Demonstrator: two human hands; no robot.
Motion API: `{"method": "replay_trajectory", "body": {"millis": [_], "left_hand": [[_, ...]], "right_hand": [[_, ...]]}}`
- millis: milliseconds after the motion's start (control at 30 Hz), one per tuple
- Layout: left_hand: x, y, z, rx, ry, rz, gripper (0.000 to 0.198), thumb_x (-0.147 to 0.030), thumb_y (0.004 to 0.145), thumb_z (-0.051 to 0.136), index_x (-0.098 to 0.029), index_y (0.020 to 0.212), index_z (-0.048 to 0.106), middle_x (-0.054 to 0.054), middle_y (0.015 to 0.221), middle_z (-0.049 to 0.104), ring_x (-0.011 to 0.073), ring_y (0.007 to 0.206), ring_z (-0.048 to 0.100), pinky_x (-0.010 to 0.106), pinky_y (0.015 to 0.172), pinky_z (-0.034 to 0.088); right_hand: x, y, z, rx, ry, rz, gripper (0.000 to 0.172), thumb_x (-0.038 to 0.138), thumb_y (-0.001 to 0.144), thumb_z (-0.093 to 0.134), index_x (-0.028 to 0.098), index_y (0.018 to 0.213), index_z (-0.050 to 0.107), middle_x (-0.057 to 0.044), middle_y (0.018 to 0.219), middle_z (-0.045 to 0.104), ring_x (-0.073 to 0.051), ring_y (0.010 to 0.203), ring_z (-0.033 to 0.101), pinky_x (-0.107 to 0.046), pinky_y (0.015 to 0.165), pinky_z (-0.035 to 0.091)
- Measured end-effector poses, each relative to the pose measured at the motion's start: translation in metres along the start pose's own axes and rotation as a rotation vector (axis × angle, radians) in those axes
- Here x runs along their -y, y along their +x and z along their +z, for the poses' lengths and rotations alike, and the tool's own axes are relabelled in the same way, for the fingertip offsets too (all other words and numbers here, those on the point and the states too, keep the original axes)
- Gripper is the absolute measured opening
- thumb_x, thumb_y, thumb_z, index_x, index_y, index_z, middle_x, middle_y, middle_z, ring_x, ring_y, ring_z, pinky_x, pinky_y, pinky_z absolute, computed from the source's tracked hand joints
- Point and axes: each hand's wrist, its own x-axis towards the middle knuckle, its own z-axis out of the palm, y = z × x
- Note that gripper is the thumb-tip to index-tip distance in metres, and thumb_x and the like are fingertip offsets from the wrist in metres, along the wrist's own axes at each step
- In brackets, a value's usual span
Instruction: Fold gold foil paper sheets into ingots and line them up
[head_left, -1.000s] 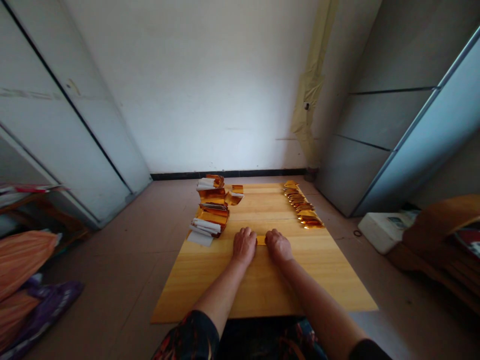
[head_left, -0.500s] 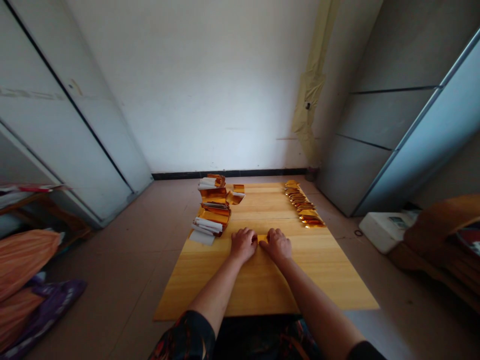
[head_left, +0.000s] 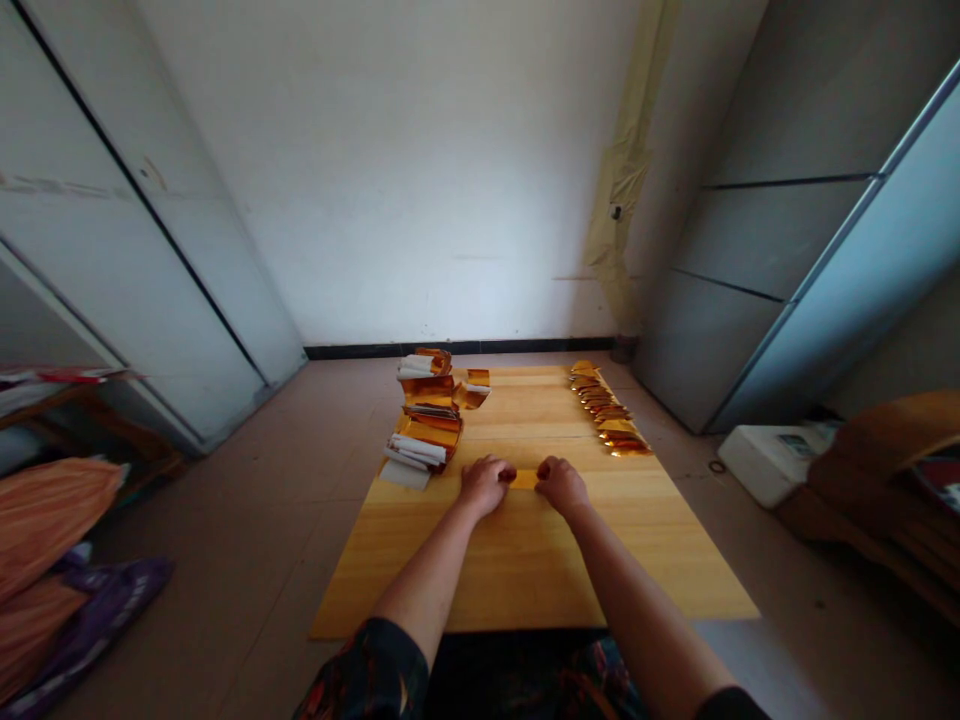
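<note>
A small piece of gold foil paper (head_left: 525, 479) lies flat between my hands on the wooden board (head_left: 540, 570). My left hand (head_left: 487, 483) pinches its left end, and the fingertips are partly hidden. On the other end, the fingers of my right hand (head_left: 562, 484) are closed. To the left are stacks of gold foil sheets with white backs (head_left: 424, 430), some curled. A row of folded gold foil pieces (head_left: 607, 408) overlaps along the right edge of the board.
Behind the board rises a white wall (head_left: 420, 200). Grey cabinets (head_left: 780, 240) stand at the right. A white box (head_left: 765, 462) sits beside wooden furniture (head_left: 870, 480). Orange and purple bags (head_left: 60, 560) lie at the lower left.
My right hand has shifted slightly right and its fingers have curled in more. More of the gold paper now shows between my hands.
</note>
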Motion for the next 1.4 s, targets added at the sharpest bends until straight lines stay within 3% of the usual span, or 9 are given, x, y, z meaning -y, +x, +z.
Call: {"method": "replay_trajectory", "body": {"millis": [267,500,700,800,967,1100,1233,1400], "left_hand": [[0.01,0.007,0.006,-0.012,-0.069,0.013,0.036,-0.001,0.07,0.051,-0.026,0.089,0.069,-0.003,0.098,0.068,0.0133,0.096,0.059,0.024,0.082,0.04],[0.017,0.008,0.006,0.006,-0.164,0.046,0.04,0.003,0.069,0.048,-0.022,0.09,0.07,-0.002,0.097,0.069,0.0119,0.091,0.06,0.021,0.081,0.042],[0.015,0.006,0.002,0.011,-0.156,0.038,0.035,0.001,0.071,0.048,-0.022,0.086,0.07,-0.002,0.098,0.069,0.0122,0.093,0.06,0.02,0.081,0.041],[0.011,0.005,0.003,-0.002,-0.147,0.002,0.032,-0.005,0.072,0.053,-0.023,0.094,0.068,-0.001,0.098,0.069,0.0138,0.093,0.06,0.023,0.082,0.041],[0.008,0.0,0.011,-0.103,-0.061,-0.011,0.039,-0.019,0.071,0.062,-0.025,0.109,0.063,0.001,0.104,0.066,0.0178,0.1,0.057,0.029,0.088,0.04],[0.009,-0.006,0.017,-0.216,-0.022,0.026,0.036,-0.022,0.071,0.063,-0.024,0.106,0.064,0.004,0.106,0.061,0.0196,0.104,0.053,0.032,0.092,0.038],[0.009,-0.012,0.019,-0.322,-0.056,0.113,0.028,-0.016,0.071,0.061,-0.024,0.098,0.064,0.003,0.102,0.058,0.0182,0.101,0.052,0.03,0.088,0.039],[0.006,-0.02,0.018,-0.403,-0.031,0.193,0.015,-0.01,0.073,0.057,-0.022,0.078,0.064,0.004,0.091,0.058,0.0187,0.094,0.052,0.031,0.084,0.038]], "right_hand": [[-0.011,0.007,0.002,-0.016,0.083,-0.053,0.028,0.0,0.068,0.05,0.017,0.082,0.068,-0.005,0.088,0.069,-0.014,0.082,0.061,-0.021,0.068,0.039],[-0.019,0.01,0.003,-0.035,0.113,-0.085,0.028,0.0,0.068,0.05,0.018,0.079,0.068,-0.004,0.082,0.069,-0.013,0.077,0.061,-0.019,0.066,0.039],[-0.02,0.011,0.002,-0.035,0.095,-0.078,0.023,0.002,0.068,0.052,0.017,0.078,0.067,-0.004,0.082,0.068,-0.014,0.076,0.06,-0.02,0.066,0.039],[-0.021,0.012,0.004,-0.052,0.089,-0.076,0.027,0.001,0.067,0.052,0.016,0.084,0.067,-0.005,0.084,0.066,-0.014,0.078,0.059,-0.02,0.068,0.039],[-0.026,0.015,0.013,-0.152,0.081,-0.086,0.042,0.002,0.067,0.053,0.015,0.105,0.065,-0.01,0.098,0.062,-0.015,0.082,0.06,-0.02,0.072,0.042],[-0.031,0.015,0.02,-0.194,0.126,-0.156,0.03,0.003,0.068,0.054,0.016,0.092,0.068,-0.008,0.095,0.06,-0.014,0.08,0.058,-0.02,0.073,0.043],[-0.031,0.008,0.021,-0.319,0.238,-0.2,0.019,0.007,0.069,0.054,0.02,0.078,0.064,-0.004,0.092,0.057,-0.013,0.078,0.057,-0.021,0.071,0.045],[-0.029,-0.005,0.015,-0.33,0.348,-0.28,0.021,0.003,0.062,0.048,0.02,0.07,0.058,-0.003,0.09,0.054,-0.014,0.079,0.057,-0.023,0.07,0.046]]}}
